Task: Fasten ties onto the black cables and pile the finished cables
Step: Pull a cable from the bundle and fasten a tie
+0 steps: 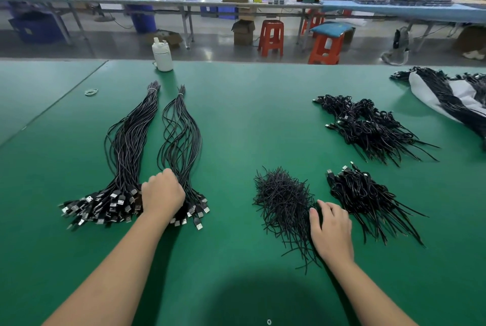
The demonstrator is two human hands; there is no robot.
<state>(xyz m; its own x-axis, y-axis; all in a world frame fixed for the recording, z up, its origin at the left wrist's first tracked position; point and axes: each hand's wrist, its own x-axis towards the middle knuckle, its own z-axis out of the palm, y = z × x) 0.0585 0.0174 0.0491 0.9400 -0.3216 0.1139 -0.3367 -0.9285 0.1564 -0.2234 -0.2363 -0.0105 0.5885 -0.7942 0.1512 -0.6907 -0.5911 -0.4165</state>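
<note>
Two long cable bundles lie on the green counter; the left hand grips cables in the right one. The right hand, fingers relaxed, rests on one tie heap beside two finished piles.

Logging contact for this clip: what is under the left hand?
The left hand rests on the plug ends of the two long black cable bundles. Its fingers curl out of sight, so the grip itself is hidden.

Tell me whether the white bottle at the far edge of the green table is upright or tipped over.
Upright. The white bottle stands on its base on the green table, cap pointing up, apart from the cable bundles.
</note>
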